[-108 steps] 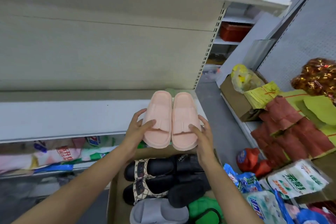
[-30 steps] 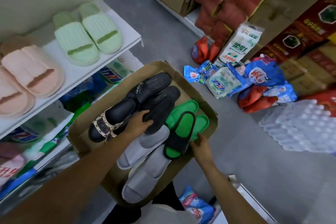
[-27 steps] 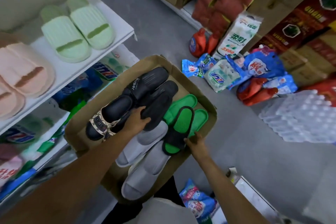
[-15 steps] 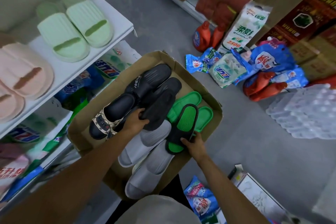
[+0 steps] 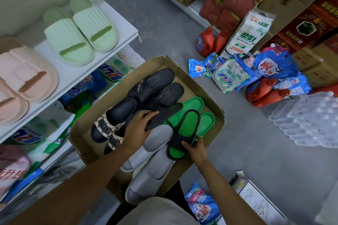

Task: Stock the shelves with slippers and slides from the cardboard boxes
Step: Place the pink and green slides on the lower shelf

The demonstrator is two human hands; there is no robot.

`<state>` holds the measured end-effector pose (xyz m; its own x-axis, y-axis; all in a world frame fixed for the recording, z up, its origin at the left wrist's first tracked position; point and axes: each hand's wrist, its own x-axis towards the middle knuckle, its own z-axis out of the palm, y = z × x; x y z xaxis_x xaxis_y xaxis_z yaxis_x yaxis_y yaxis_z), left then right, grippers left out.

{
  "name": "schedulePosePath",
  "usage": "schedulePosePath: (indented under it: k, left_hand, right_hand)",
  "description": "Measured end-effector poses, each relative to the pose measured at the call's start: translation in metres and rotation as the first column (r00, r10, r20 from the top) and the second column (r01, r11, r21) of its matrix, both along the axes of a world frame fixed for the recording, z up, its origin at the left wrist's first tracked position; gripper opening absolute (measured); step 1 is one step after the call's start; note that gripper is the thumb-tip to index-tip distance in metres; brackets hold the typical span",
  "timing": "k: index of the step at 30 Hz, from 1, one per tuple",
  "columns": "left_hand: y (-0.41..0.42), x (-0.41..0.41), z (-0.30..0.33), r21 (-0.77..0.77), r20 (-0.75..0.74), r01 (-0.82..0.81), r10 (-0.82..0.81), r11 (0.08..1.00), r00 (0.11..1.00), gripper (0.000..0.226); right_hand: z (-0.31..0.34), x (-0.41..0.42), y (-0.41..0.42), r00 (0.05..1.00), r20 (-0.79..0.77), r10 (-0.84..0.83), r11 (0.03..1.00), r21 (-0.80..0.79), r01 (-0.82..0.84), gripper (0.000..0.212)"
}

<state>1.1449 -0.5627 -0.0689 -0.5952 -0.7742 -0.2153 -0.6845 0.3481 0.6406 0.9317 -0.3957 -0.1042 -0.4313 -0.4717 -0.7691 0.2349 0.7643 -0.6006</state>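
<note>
An open cardboard box (image 5: 210, 97) on the floor holds black, patterned, grey and green slides. My left hand (image 5: 138, 127) grips a dark slide (image 5: 164, 113) turned sole-up, its toe raised over the green pair. My right hand (image 5: 194, 149) holds the heel end of a black-and-green slide (image 5: 184, 129) at the box's near right. Two grey slides (image 5: 153, 162) lie below my hands. On the white shelf (image 5: 126, 29) at the left sit a light green pair (image 5: 80, 27) and a pink pair (image 5: 23, 78).
Detergent bags (image 5: 230, 76) and red bottles (image 5: 205, 42) litter the grey floor right of the box. A pack of water bottles (image 5: 307, 120) lies at the right. Cartons and red packets stand along the far right. Lower shelves at the left hold detergent packs.
The pink pair went from my hands onto the shelf. Both hands dropped into the box; over the last second my left hand lifted the dark slide and my right took the black-and-green one.
</note>
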Motion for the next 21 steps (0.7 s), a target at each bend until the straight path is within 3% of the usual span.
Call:
schedulePosePath:
  k: [2,3,7,11,14,17,21]
  left_hand:
    - [0.007,0.001,0.002,-0.014,0.064,0.102,-0.101,0.995,0.993,0.075]
    - [0.012,0.002,0.001,-0.004,0.074,0.122,-0.121,0.993,0.990,0.071]
    - [0.025,-0.006,-0.006,0.187,-0.046,-0.074,0.084,0.980,0.995,0.061]
    - [0.029,-0.021,-0.012,0.240,0.111,-0.241,0.220,0.940,0.969,0.063]
    - [0.025,-0.034,-0.009,0.195,0.162,-0.354,0.326,0.915,0.931,0.044]
    - [0.012,-0.034,-0.015,0.098,0.152,-0.354,0.338,0.930,0.929,0.032]
    - [-0.006,-0.028,-0.023,0.302,0.164,-0.291,0.251,0.908,0.954,0.050]
  right_hand:
    - [-0.015,-0.002,0.006,1.000,0.019,-0.012,1.000,-0.016,0.013,0.130]
    - [-0.013,-0.002,0.006,1.000,0.030,-0.008,1.000,-0.019,0.009,0.130]
    - [0.020,0.002,-0.003,0.999,0.041,0.005,1.000,-0.019,-0.005,0.087]
    - [0.025,0.005,-0.004,1.000,0.023,-0.021,0.995,-0.093,0.023,0.097]
    - [0.014,0.004,0.000,0.997,0.037,-0.064,0.989,-0.129,0.068,0.113]
    - [0.028,0.005,-0.002,0.997,0.046,-0.067,0.987,-0.147,0.073,0.094]
    - [0.026,0.007,-0.002,0.992,0.097,-0.087,0.974,-0.201,0.105,0.077]
